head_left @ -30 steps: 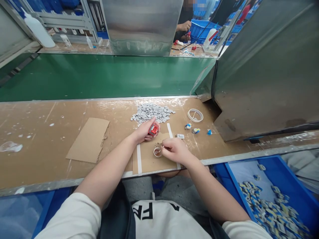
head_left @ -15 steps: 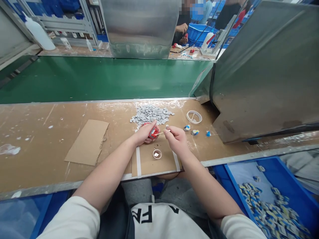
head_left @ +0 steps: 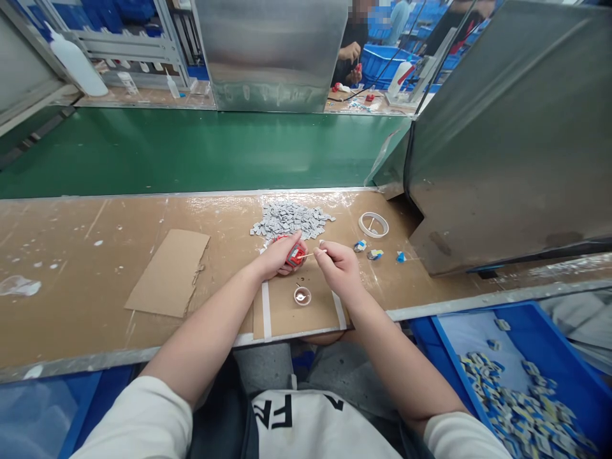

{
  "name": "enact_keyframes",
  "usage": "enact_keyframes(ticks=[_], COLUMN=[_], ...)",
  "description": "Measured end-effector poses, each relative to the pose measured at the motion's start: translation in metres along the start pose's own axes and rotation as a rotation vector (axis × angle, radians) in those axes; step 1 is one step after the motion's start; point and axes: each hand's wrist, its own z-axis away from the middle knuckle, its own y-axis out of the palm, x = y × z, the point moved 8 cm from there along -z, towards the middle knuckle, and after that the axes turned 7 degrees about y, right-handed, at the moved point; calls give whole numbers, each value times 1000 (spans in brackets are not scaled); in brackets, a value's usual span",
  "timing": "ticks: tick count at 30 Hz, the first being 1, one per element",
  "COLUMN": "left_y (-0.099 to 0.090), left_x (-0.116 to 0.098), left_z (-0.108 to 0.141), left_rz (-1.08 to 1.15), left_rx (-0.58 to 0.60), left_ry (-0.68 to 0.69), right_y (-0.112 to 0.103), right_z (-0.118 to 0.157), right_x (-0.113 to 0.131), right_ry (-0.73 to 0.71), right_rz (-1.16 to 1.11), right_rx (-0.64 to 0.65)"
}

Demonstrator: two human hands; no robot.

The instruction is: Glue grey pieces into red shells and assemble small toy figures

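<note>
My left hand [head_left: 280, 257] is wrapped round a small red piece [head_left: 295, 255] with a grey-blue part on its face. In my right hand [head_left: 340, 268] a thin pale stick [head_left: 307, 255] is pinched, its tip at the red piece. Just beyond my hands lies a heap of small grey tiles [head_left: 291, 220]. A small round cup [head_left: 302, 296] with a brownish content stands on the cardboard sheet [head_left: 282, 322] in front of me.
To the right are a white tape ring [head_left: 373, 225] and small blue-yellow pieces [head_left: 375, 254]. A loose cardboard piece [head_left: 167, 274] lies left. At the lower right, a blue bin [head_left: 564, 347] holds many small pieces. Across the green belt [head_left: 191, 150], another person's hands work.
</note>
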Motion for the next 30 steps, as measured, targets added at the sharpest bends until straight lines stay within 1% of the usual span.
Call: enact_keyframes(ticks=[2, 5, 13, 21, 30], left_y=[0, -1, -2, 0, -1], left_x=[1, 1, 3, 0, 3], left_z=[0, -2, -3, -1, -3], left_rz=[-3, 1, 2, -1, -21], left_rx=[7, 8, 14, 4, 8], left_ry=[3, 8, 12, 23, 18], right_y=[-1, 1, 4, 5, -1], right_z=[1, 1, 1, 1, -1], right_x=[2, 4, 2, 4, 8], right_ry=[-7, -16, -3, -25, -40], right_rz=[0, 1, -14, -6, 66], right_rx=[-6, 25, 47, 63, 49])
